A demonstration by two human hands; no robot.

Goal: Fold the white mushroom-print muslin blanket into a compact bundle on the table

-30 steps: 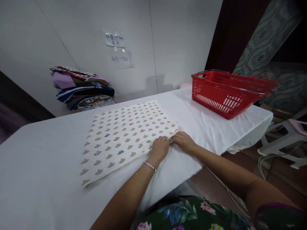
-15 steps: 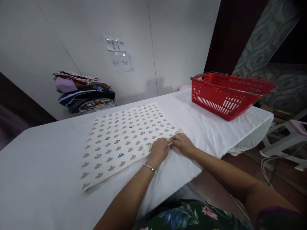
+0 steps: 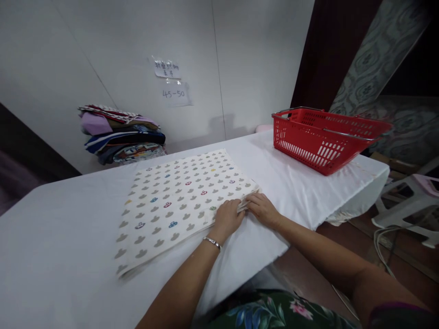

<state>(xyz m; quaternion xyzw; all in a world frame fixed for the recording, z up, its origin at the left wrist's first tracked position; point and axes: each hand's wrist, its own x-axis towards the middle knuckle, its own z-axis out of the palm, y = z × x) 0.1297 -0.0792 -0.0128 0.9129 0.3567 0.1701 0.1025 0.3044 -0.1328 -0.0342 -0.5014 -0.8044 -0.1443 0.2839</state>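
A folded white cloth, printed with grey mushroom-like shapes and a few coloured ones, lies flat on the table. At its near right edge, my left hand grips the layered edge, with a bracelet on the wrist. Close beside it, my right hand pinches the same edge near the cloth's right corner. Both sets of fingers are closed over the fabric, and the thumbs are mostly hidden. Between the hands the edge is slightly raised and bunched.
The table wears a white cover. A red plastic basket with metal handles stands at its far right. At the back left is a stack of folded fabrics. Handwritten paper signs hang on the wall. A white stool stands right.
The hands stay at the cloth's near right edge; the fabric between them shows slightly more raised layers. The whole view has shifted a little.
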